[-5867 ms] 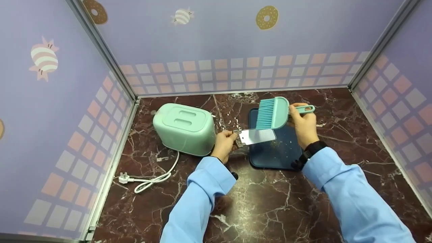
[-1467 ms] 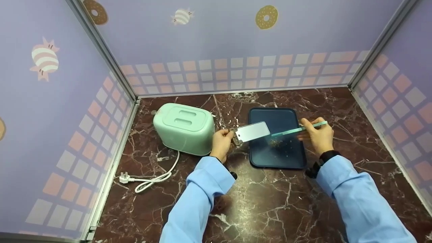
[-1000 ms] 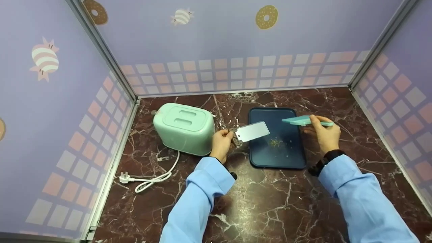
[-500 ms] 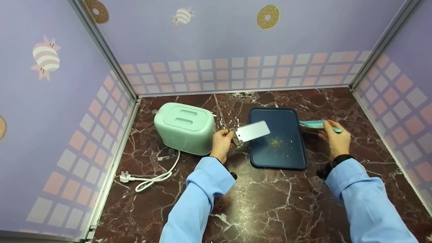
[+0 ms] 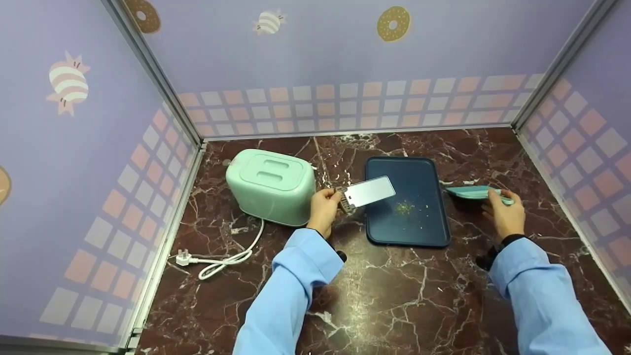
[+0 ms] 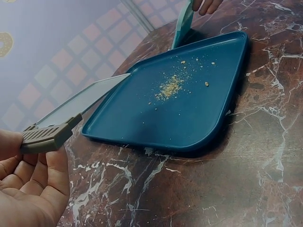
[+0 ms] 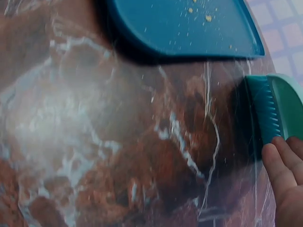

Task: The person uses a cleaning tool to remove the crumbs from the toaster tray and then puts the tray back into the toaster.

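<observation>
My left hand (image 5: 323, 212) pinches the brown slotted end of a flat metal crumb tray (image 5: 370, 191). Its bare plate slants over the left part of a dark blue tray (image 5: 414, 170), where a small heap of yellowish crumbs (image 5: 404, 208) lies. To the right of the blue tray, my right hand (image 5: 508, 217) holds a mint-green brush (image 5: 468, 193) by its handle, low over the table. In the right wrist view the brush's teal bristles (image 7: 262, 106) point toward the blue tray, and the fingers (image 7: 279, 163) lie along its near side.
A mint-green toaster (image 5: 273, 187) stands left of my left hand, close to it. Its white cord and plug (image 5: 183, 258) lie on the marbled tabletop (image 5: 374, 301). Patterned walls (image 5: 296, 64) enclose the back and both sides.
My right hand has drawn the brush away from the crumb tray, across the blue tray to its right side, and lowered it toward the table. The left hand stays nearly still.
</observation>
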`<state>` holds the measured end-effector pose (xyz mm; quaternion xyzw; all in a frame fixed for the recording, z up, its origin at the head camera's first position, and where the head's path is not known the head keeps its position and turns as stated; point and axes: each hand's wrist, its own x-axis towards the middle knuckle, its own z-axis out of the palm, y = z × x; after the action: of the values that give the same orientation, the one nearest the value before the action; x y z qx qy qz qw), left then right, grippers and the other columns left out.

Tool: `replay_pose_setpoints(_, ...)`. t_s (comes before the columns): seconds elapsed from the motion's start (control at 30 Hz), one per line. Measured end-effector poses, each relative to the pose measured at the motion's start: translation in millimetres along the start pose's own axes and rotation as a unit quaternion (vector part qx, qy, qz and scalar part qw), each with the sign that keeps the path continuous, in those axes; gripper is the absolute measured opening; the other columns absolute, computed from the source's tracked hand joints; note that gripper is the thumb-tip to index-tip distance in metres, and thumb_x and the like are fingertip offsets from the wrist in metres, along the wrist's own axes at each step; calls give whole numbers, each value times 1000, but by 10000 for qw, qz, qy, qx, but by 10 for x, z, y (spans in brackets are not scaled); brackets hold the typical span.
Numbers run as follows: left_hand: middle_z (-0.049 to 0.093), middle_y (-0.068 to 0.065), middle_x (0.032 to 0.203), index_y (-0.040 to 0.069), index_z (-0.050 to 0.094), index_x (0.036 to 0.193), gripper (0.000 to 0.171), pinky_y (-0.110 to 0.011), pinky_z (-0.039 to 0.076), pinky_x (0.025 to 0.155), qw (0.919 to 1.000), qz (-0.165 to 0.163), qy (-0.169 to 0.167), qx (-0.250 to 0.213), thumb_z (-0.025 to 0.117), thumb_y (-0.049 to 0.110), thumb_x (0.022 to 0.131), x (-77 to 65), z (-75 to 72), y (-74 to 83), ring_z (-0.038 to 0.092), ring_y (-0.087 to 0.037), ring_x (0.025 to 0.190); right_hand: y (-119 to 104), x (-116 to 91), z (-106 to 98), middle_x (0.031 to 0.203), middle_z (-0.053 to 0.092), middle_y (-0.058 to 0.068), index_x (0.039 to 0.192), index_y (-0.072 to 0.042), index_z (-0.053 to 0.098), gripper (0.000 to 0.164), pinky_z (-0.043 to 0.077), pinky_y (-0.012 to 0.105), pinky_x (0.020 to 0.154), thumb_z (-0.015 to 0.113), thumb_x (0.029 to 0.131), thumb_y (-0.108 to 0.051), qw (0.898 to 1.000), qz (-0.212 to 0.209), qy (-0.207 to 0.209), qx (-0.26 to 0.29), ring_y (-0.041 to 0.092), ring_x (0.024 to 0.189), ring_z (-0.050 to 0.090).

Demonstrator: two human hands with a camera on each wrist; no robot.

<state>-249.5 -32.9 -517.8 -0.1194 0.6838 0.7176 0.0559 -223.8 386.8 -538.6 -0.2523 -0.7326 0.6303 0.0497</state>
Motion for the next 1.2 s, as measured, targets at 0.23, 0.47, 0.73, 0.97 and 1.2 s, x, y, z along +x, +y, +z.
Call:
replay_pose_setpoints(0.23, 57, -6, 94, -7, 62, 124, 25, -29, 53, 68, 10000, -36, 29, -89, 56, 8, 105, -6, 4, 18, 56, -14, 76, 63, 35, -65, 128, 56, 24, 137, -2, 45, 60, 46, 41, 89, 53, 102, -50, 9779, -367, 890, -1855, 34, 111, 55)
replay_pose_setpoints(0.47, 56, -5, 92, -6, 63, 118, 21, -27, 52, 65, 9998, -72, 35, -176, 56, 8, 105, -1, 13, 14, 55, -14, 75, 143, 33, -125, 130, 56, 37, 137, 5, 51, 61, 44, 62, 98, 54, 104, -46, 9506, -433, 806, -2967, 54, 117, 53)
replay_pose_setpoints(0.73, 59, -8, 99, -9, 59, 131, 31, -26, 52, 64, 9998, -27, 3, -192, 55, 8, 105, -8, 4, 0, 57, -14, 76, 236, 19, -160, 122, 55, 41, 121, 12, 57, 52, 38, 71, 95, 60, 103, -36, 8891, -822, 628, -4459, 60, 113, 50)
replay_pose_setpoints(0.97, 61, -11, 106, -7, 57, 135, 33, -28, 54, 68, 9997, -55, -33, -238, 55, 9, 106, -33, -15, -6, 60, -15, 81, 303, 32, -146, 125, 42, 45, 116, 18, 56, 53, 31, 75, 96, 60, 102, -33, 8563, -769, 489, -5084, 64, 120, 35)
replay_pose_setpoints(1.2, 61, -14, 108, -7, 57, 135, 33, -29, 54, 68, 9995, -82, -72, -288, 54, 9, 106, -54, -29, 18, 59, -17, 82, 345, 31, -178, 128, 40, 48, 124, 22, 52, 58, 26, 80, 102, 59, 102, -31, 8492, -512, -37, -5256, 67, 124, 31)
